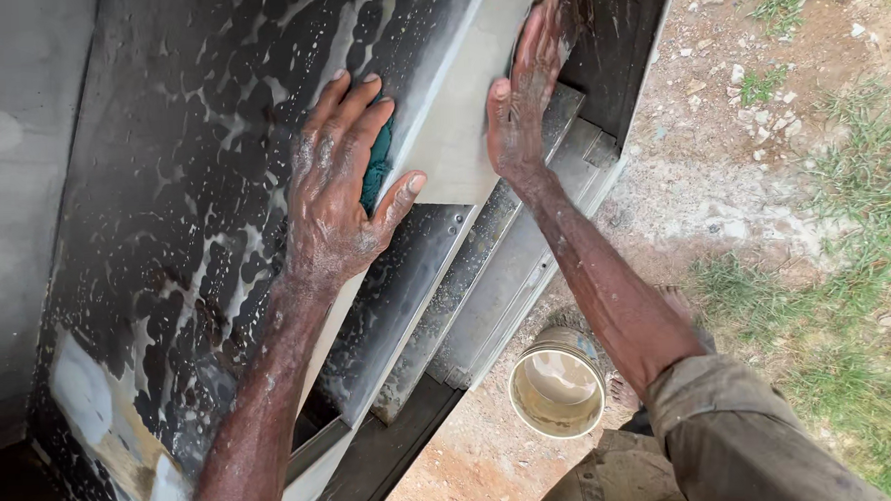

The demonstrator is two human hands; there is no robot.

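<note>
My left hand (341,185) presses a dark green cloth (376,163) flat against a black, soapy vehicle panel (193,191); the cloth shows only between my fingers and thumb. My right hand (519,97) lies flat with fingers spread on a pale grey slanted panel (460,130) beside it, reaching toward a dark upper edge. Both forearms are wet and streaked with suds.
Metal steps (486,269) run below the panels. A small round bucket (556,381) with cloudy liquid stands on the bare dirt beneath my right arm. Gravel and patches of grass (848,293) fill the ground to the right. My khaki sleeve (734,438) is at the bottom.
</note>
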